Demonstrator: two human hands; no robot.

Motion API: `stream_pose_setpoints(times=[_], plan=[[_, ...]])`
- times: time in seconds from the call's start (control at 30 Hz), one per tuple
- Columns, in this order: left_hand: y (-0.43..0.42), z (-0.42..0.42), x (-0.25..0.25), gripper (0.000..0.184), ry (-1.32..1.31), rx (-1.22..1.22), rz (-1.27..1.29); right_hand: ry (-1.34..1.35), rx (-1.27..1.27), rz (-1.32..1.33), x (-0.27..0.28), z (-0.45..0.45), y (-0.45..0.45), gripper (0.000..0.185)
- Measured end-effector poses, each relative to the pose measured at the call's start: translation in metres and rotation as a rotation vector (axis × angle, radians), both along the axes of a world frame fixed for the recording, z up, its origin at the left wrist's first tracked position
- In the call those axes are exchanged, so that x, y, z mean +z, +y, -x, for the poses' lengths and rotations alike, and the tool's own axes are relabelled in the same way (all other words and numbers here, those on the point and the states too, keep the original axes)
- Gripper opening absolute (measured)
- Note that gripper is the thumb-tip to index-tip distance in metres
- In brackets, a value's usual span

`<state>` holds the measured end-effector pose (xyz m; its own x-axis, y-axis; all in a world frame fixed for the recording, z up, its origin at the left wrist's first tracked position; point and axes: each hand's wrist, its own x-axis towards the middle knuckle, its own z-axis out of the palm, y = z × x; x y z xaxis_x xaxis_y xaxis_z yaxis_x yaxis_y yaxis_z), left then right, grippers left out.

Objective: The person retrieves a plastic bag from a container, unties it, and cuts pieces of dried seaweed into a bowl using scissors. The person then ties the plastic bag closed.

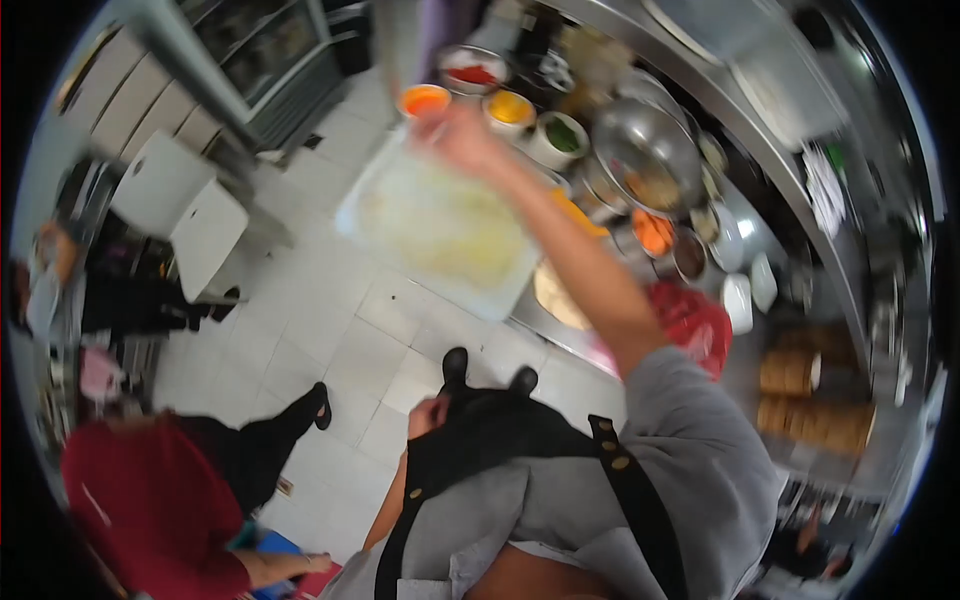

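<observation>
My right hand (455,140) reaches across to the far end of the white cutting board (385,215), smeared by motion. It is close to a bowl of orange food (425,100); whether its fingers hold anything does not show. Pale yellowish bits (450,235) are spread thinly over the board. My left hand (428,413) hangs low beside my black apron (500,430), its fingers curled and what they hold, if anything, hidden. Past the right hand stand a bowl of red food (472,72), a bowl of yellow food (510,108) and a bowl of green food (562,135).
A large steel bowl (645,150) and a tub of orange pieces (654,232) stand on the counter. A red plastic bag (690,320) lies near my upper arm. A person in a red shirt (150,510) is at the lower left. A white chair (185,210) stands across the tiled floor.
</observation>
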<state>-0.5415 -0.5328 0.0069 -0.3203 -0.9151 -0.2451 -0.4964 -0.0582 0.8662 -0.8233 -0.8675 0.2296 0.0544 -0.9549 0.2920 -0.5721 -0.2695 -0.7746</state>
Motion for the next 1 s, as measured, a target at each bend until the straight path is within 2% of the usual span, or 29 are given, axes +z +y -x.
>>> stream_pose_setpoints(times=[0.03, 0.1, 0.13, 0.2, 0.23, 0.3, 0.33, 0.37, 0.4, 0.47, 0.53, 0.57, 0.6, 0.63, 0.67, 0.7, 0.73, 0.77, 0.8, 0.87, 0.93, 0.97, 1.0], plan=[[-0.030, 0.036, 0.040, 0.010, 0.023, -0.046, -0.032, -0.141, 0.116, -0.091, 0.007, -0.026, 0.066, 0.015], [-0.078, 0.091, 0.062, 0.009, 0.210, -0.297, 0.276, -0.248, 0.266, -0.219, -0.018, -0.043, 0.162, 0.018], [-0.090, 0.123, 0.073, 0.012, 0.382, -0.336, 0.340, -0.417, 0.165, -0.379, -0.032, -0.046, 0.214, 0.019], [-0.096, 0.169, 0.062, 0.033, 0.371, -0.555, 0.410, -0.506, -0.016, -0.461, -0.052, -0.036, 0.303, 0.020], [-0.119, 0.199, 0.065, 0.034, 0.290, -0.831, 0.563, -0.527, -0.107, -0.502, -0.057, -0.024, 0.344, 0.021], [-0.122, 0.245, 0.077, 0.055, -0.145, -0.989, 0.702, -0.525, -0.360, -0.484, -0.039, 0.003, 0.410, 0.017], [-0.125, 0.267, 0.073, 0.053, -0.218, -0.938, 0.786, -0.396, -0.470, -0.560, -0.022, 0.020, 0.435, 0.016], [-0.125, 0.286, 0.068, 0.054, -0.222, -0.882, 0.739, -0.456, -0.643, -0.479, -0.016, 0.027, 0.458, 0.017], [-0.119, 0.307, 0.057, 0.050, -0.163, -0.954, 0.794, -0.404, -0.784, -0.421, -0.013, 0.034, 0.479, 0.017], [-0.091, 0.345, 0.017, 0.043, -0.049, -1.079, 0.895, -0.579, -0.912, -0.279, -0.008, 0.035, 0.503, 0.019], [-0.039, 0.350, -0.033, 0.029, 0.241, -1.411, 0.528, -0.667, -0.909, -0.299, -0.009, 0.022, 0.506, 0.020], [-0.017, 0.336, -0.026, 0.026, 0.653, -1.400, 0.368, -0.661, -0.829, -0.248, -0.023, 0.016, 0.509, 0.019], [0.000, 0.316, -0.030, 0.025, 0.393, -1.414, 0.227, -0.584, -0.806, -0.337, -0.020, 0.009, 0.504, 0.018], [0.009, 0.292, -0.033, 0.026, 0.544, -1.343, -0.162, -0.609, -0.749, -0.364, -0.022, 0.005, 0.502, 0.017], [0.007, 0.271, -0.009, 0.030, 0.096, -1.148, -0.438, -0.502, -0.734, -0.348, -0.030, 0.003, 0.500, 0.017], [0.001, 0.236, 0.013, 0.032, 0.368, -0.866, -1.085, -0.546, -0.718, -0.312, -0.031, 0.007, 0.503, 0.017], [-0.001, 0.214, 0.029, 0.034, 0.631, -0.646, -1.390, -0.486, -0.640, -0.350, -0.035, 0.024, 0.507, 0.024], [-0.002, 0.199, 0.035, 0.036, 0.766, -0.559, -1.503, -0.439, -0.564, -0.338, -0.032, 0.034, 0.509, 0.031], [-0.006, 0.187, 0.042, 0.038, 0.923, -0.498, -1.591, -0.399, -0.490, -0.312, -0.036, 0.049, 0.505, 0.039], [0.001, 0.170, 0.093, 0.040, 1.189, -0.388, -1.466, -0.308, -0.310, -0.267, -0.067, 0.073, 0.493, 0.055], [0.013, 0.182, 0.074, 0.040, 1.353, -0.529, -1.403, -0.819, -0.125, -0.488, -0.079, 0.085, 0.481, 0.063], [0.019, 0.171, 0.088, 0.038, 1.303, -0.513, -1.144, -0.946, -0.037, -0.596, -0.087, 0.081, 0.468, 0.069], [0.029, 0.167, 0.107, 0.037, 1.228, -0.493, -0.905, -1.078, -0.032, -0.659, -0.091, 0.082, 0.461, 0.060]])
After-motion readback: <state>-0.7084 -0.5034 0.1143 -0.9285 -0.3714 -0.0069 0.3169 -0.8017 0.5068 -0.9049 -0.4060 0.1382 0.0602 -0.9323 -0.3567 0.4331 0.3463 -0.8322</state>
